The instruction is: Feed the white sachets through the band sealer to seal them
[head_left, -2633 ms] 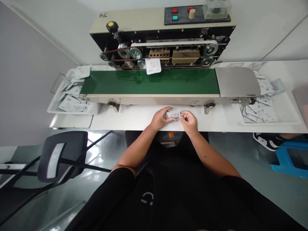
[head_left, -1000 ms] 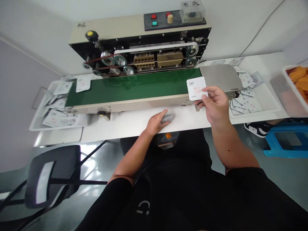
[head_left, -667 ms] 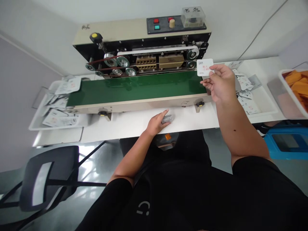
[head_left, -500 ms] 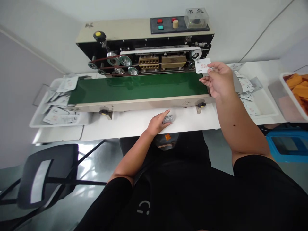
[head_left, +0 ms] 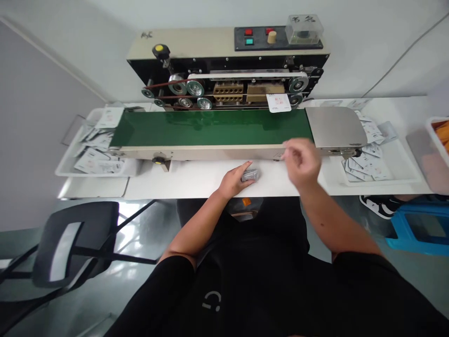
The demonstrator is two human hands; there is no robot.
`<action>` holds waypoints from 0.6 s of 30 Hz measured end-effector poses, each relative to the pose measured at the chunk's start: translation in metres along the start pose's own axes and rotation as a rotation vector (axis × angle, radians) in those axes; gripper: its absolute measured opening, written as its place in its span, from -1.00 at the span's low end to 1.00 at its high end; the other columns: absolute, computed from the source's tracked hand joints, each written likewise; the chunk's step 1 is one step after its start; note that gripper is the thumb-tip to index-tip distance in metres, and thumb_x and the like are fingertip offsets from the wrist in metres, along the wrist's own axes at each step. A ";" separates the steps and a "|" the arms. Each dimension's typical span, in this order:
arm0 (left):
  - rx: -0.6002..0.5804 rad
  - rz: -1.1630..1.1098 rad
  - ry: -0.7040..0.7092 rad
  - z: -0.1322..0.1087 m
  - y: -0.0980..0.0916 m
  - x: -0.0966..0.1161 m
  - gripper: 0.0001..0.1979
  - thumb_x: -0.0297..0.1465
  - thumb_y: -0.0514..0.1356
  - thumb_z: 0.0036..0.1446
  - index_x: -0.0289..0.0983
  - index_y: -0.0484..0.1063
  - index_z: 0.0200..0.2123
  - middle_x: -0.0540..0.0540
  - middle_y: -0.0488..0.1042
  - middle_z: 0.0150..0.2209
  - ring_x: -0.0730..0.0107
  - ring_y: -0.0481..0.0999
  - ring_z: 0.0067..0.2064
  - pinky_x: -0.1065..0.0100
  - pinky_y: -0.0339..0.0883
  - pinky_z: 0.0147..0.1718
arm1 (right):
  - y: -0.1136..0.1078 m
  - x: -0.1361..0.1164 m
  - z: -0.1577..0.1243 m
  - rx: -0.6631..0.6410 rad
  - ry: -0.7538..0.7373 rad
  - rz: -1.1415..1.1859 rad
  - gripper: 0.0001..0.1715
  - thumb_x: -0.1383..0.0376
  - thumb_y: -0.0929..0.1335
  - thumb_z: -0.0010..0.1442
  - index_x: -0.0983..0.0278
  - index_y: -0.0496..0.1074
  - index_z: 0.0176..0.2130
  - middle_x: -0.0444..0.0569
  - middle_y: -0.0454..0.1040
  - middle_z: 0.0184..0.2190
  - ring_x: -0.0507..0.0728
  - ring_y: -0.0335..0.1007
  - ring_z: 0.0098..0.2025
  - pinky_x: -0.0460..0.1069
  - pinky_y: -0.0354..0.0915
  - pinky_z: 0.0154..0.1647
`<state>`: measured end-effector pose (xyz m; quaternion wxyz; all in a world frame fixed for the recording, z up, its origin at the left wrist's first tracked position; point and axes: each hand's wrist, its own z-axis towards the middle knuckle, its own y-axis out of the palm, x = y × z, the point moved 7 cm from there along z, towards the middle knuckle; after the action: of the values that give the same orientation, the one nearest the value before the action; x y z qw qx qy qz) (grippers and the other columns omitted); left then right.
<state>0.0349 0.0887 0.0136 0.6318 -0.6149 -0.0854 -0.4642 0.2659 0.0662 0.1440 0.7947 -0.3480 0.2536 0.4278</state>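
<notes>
My left hand [head_left: 234, 181] rests on the white table with its fingers closed round a small silvery, clear-looking bundle [head_left: 250, 175]; its exact kind is too small to make out. My right hand [head_left: 302, 164] is in front of the belt's near edge, blurred, with curled fingers and nothing visible in them. A white printed pouch [head_left: 279, 103] stands at the sealing machine [head_left: 210, 49], its upper edge at the band beside the right rollers. Below it runs the green conveyor belt [head_left: 210, 128].
A white tray [head_left: 65, 161] of printed pouches is at the belt's left end, and another tray [head_left: 403, 180] of pouches lies right of the metal plate [head_left: 336, 126]. A bin [head_left: 430, 159] with orange things stands far right. A black chair [head_left: 84, 234] and blue stool [head_left: 421, 229] are below.
My right hand has let go of the white pouch and moved down and left. The pouch is now at the machine's band, further left. My left hand still holds the bundle. The view has shifted slightly.
</notes>
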 end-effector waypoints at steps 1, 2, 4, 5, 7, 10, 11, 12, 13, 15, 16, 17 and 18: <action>0.006 -0.018 -0.020 0.001 -0.001 -0.001 -0.15 -0.17 0.48 0.15 -0.09 0.25 0.44 -0.20 0.60 0.21 0.10 0.67 0.16 0.24 0.55 0.11 | 0.014 -0.002 -0.023 -0.071 0.008 0.018 -0.82 0.27 0.37 0.41 0.22 0.52 -0.02 0.02 0.53 -0.09 0.01 0.50 -0.30 -0.09 0.43 -0.40; 0.015 -0.036 -0.037 0.001 -0.003 -0.001 -0.12 -0.15 0.48 0.13 -0.10 0.24 0.44 -0.20 0.60 0.19 0.11 0.68 0.13 0.25 0.55 0.09 | 0.027 0.002 -0.045 -0.127 0.065 0.042 -0.78 0.27 0.37 0.40 0.22 0.51 0.02 0.04 0.53 -0.06 0.02 0.50 -0.29 -0.09 0.43 -0.41; 0.043 -0.066 -0.053 0.002 -0.006 -0.003 -0.08 -0.09 0.49 0.09 -0.13 0.24 0.44 -0.20 0.62 0.15 0.14 0.69 0.04 0.28 0.55 0.03 | 0.056 0.018 -0.081 -0.250 0.257 0.102 -0.58 0.22 0.39 0.36 0.20 0.43 0.18 0.10 0.50 0.05 0.03 0.52 -0.28 -0.09 0.42 -0.45; 0.056 -0.075 -0.053 0.002 -0.007 -0.003 -0.08 -0.05 0.49 0.08 -0.15 0.26 0.43 -0.21 0.63 0.13 0.16 0.70 -0.01 0.29 0.54 0.00 | 0.068 0.027 -0.095 -0.307 0.351 0.133 -0.47 0.19 0.41 0.34 0.20 0.39 0.25 0.12 0.49 0.10 0.04 0.52 -0.27 -0.09 0.42 -0.45; 0.067 -0.081 -0.046 0.002 -0.008 -0.004 -0.09 0.02 0.48 0.06 -0.17 0.31 0.39 -0.21 0.64 0.08 0.20 0.69 -0.09 0.30 0.53 -0.06 | 0.088 0.040 -0.114 -0.409 0.478 0.167 -0.33 0.15 0.44 0.30 0.18 0.34 0.33 0.12 0.52 0.09 0.04 0.50 -0.30 -0.07 0.45 -0.41; 0.048 -0.080 -0.045 0.002 -0.008 -0.005 -0.11 0.12 0.44 0.04 -0.19 0.38 0.32 -0.20 0.66 -0.02 0.21 0.68 -0.16 0.31 0.51 -0.12 | 0.098 0.053 -0.124 -0.471 0.544 0.160 -0.44 0.13 0.46 0.28 0.18 0.46 0.22 0.01 0.61 -0.08 0.03 0.45 -0.39 -0.02 0.47 -0.32; 0.043 -0.081 -0.049 0.001 -0.008 -0.005 -0.11 0.15 0.43 0.03 -0.20 0.39 0.31 -0.20 0.66 -0.04 0.21 0.67 -0.18 0.32 0.50 -0.14 | 0.098 0.056 -0.125 -0.470 0.560 0.160 -0.52 0.11 0.47 0.28 0.18 0.50 0.14 -0.02 0.62 -0.15 0.04 0.46 -0.40 -0.01 0.47 -0.28; 0.041 -0.082 -0.053 0.001 -0.008 -0.006 -0.11 0.17 0.42 0.02 -0.20 0.40 0.29 -0.19 0.65 -0.05 0.22 0.67 -0.19 0.33 0.50 -0.15 | 0.097 0.059 -0.125 -0.463 0.579 0.169 -0.58 0.09 0.47 0.28 0.19 0.54 0.06 -0.04 0.62 -0.20 0.06 0.48 -0.39 0.00 0.48 -0.25; 0.038 -0.085 -0.054 0.001 -0.007 -0.006 -0.10 0.19 0.41 0.02 -0.20 0.40 0.29 -0.19 0.65 -0.05 0.23 0.67 -0.20 0.33 0.49 -0.16 | 0.096 0.061 -0.126 -0.454 0.603 0.184 -0.63 0.06 0.47 0.28 0.20 0.55 -0.01 -0.05 0.62 -0.25 0.08 0.51 -0.36 0.01 0.48 -0.23; 0.034 -0.100 -0.056 0.001 -0.007 -0.007 -0.08 0.22 0.39 0.01 -0.19 0.39 0.29 -0.19 0.65 -0.04 0.23 0.66 -0.21 0.33 0.49 -0.17 | 0.095 0.064 -0.127 -0.430 0.661 0.221 -0.62 -0.01 0.46 0.29 0.22 0.56 -0.11 -0.04 0.61 -0.31 0.12 0.56 -0.32 0.01 0.49 -0.21; 0.036 -0.111 -0.057 0.002 -0.007 -0.008 -0.06 0.22 0.39 0.00 -0.19 0.38 0.30 -0.20 0.65 -0.01 0.21 0.67 -0.19 0.32 0.50 -0.16 | 0.095 0.066 -0.127 -0.414 0.695 0.244 -0.59 -0.05 0.46 0.29 0.23 0.55 -0.13 -0.04 0.61 -0.32 0.13 0.57 -0.31 0.01 0.49 -0.22; 0.042 -0.123 -0.059 0.002 -0.007 -0.008 -0.04 0.22 0.40 -0.01 -0.18 0.36 0.32 -0.23 0.64 0.04 0.18 0.68 -0.15 0.30 0.51 -0.14 | 0.095 0.068 -0.127 -0.394 0.727 0.273 -0.56 -0.08 0.46 0.29 0.24 0.55 -0.14 -0.03 0.61 -0.32 0.12 0.58 -0.32 0.00 0.49 -0.23; 0.052 -0.136 -0.059 0.003 -0.007 -0.009 -0.03 0.22 0.41 -0.01 -0.17 0.33 0.34 -0.26 0.61 0.11 0.14 0.69 -0.09 0.29 0.52 -0.11 | 0.095 0.069 -0.127 -0.372 0.753 0.307 -0.54 -0.10 0.45 0.30 0.24 0.54 -0.15 -0.03 0.61 -0.32 0.12 0.58 -0.32 0.00 0.48 -0.24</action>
<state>0.0263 0.0965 0.0129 0.6117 -0.6046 -0.1575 -0.4853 0.2062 0.0403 -0.0163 0.4982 -0.5748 0.4926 0.4228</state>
